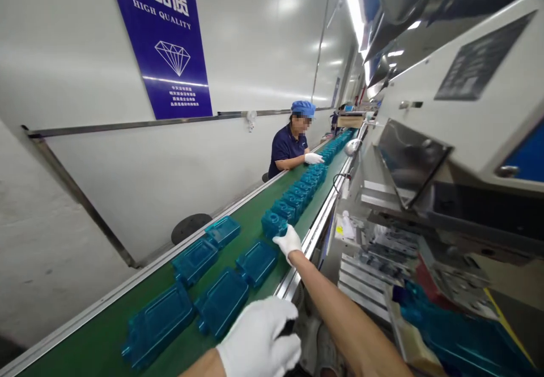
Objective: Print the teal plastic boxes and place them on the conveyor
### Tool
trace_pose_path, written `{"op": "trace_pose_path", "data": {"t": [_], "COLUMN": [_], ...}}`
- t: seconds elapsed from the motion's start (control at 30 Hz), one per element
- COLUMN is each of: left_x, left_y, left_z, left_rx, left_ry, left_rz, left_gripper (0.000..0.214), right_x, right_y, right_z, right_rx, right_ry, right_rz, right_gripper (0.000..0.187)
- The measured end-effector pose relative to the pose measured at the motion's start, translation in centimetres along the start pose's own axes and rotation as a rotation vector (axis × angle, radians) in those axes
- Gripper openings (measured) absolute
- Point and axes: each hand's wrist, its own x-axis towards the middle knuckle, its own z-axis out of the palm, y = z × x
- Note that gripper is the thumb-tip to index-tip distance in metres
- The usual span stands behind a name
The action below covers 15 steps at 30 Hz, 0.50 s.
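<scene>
My right hand (pixel 289 244), in a white glove, reaches out over the belt with its fingers closed on the nearest teal plastic bottle (pixel 272 224) of a long row. Part of that grip is hidden behind the glove. My left hand (pixel 261 337), also gloved in white, hovers at the belt's near side with thumb and fingers apart and nothing between them. Beside it several flat teal bottles lie on their sides, the closest being one bottle (pixel 223 303); another bottle (pixel 159 323) lies farther left.
The green conveyor belt (pixel 106 331) runs away between metal rails. Across it, a co-worker in a blue cap (pixel 302 107) has a gloved hand (pixel 313 158) at the row. At right stands a machine (pixel 467 82), with more teal pieces (pixel 467 337) below. A dark stool (pixel 190 227) stands beyond the belt.
</scene>
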Motion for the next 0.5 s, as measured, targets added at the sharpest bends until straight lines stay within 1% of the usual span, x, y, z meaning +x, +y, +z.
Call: {"op": "trace_pose_path", "data": {"t": [0.03, 0.07, 0.1, 0.17, 0.2, 0.23, 0.27, 0.3, 0.33, 0.37, 0.43, 0.47, 0.5], "left_x": [0.2, 0.7, 1.5, 3.8, 5.0, 6.2, 7.2, 8.0, 8.6, 9.0, 9.3, 9.3, 9.3], "left_y": [-1.2, -2.3, -3.2, -4.6, -5.1, -5.4, -5.8, -6.1, -6.4, -6.7, -7.5, -7.9, -8.2], "left_z": [-1.3, -2.3, -3.0, -3.7, -3.8, -3.8, -3.8, -3.9, -4.1, -4.5, -5.6, -6.3, -7.1], "left_rx": [0.07, 0.145, 0.218, 0.33, 0.374, 0.416, 0.451, 0.474, 0.488, 0.486, 0.425, 0.378, 0.338], "left_ry": [0.1, 0.164, 0.188, 0.147, 0.113, 0.094, 0.099, 0.118, 0.145, 0.17, 0.185, 0.181, 0.177], "left_rz": [-0.063, -0.122, -0.179, -0.292, -0.337, -0.356, -0.35, -0.329, -0.299, -0.275, -0.283, -0.309, -0.33], "left_gripper": [0.031, 0.042, 0.054, 0.075, 0.078, 0.076, 0.07, 0.063, 0.057, 0.053, 0.056, 0.062, 0.067], "right_x": [0.6, 0.9, 1.0, 0.6, -0.1, -1.1, -2.4, -4.2, -6.5, -9.0, -14.7, -17.5, -20.2], "right_y": [0.5, 0.8, 1.1, 1.1, 1.1, 1.0, 1.0, 1.2, 1.5, 2.0, 3.5, 4.4, 5.3], "right_z": [0.4, 0.6, 0.8, 0.7, 0.4, -0.2, -1.1, -2.3, -4.0, -6.2, -12.0, -15.2, -18.5], "right_rx": [-0.006, -0.009, -0.011, -0.015, -0.017, -0.017, -0.014, -0.004, 0.015, 0.027, 0.058, -0.004, -0.113], "right_ry": [0.0, 0.0, 0.0, 0.007, 0.014, 0.018, 0.017, 0.005, -0.026, -0.06, -0.193, -0.208, -0.177], "right_rz": [0.009, 0.014, 0.016, 0.019, 0.02, 0.019, 0.014, 0.007, -0.006, -0.025, -0.085, -0.128, -0.182], "right_gripper": [0.045, 0.046, 0.048, 0.053, 0.055, 0.058, 0.06, 0.061, 0.06, 0.056, 0.039, 0.032, 0.027]}}
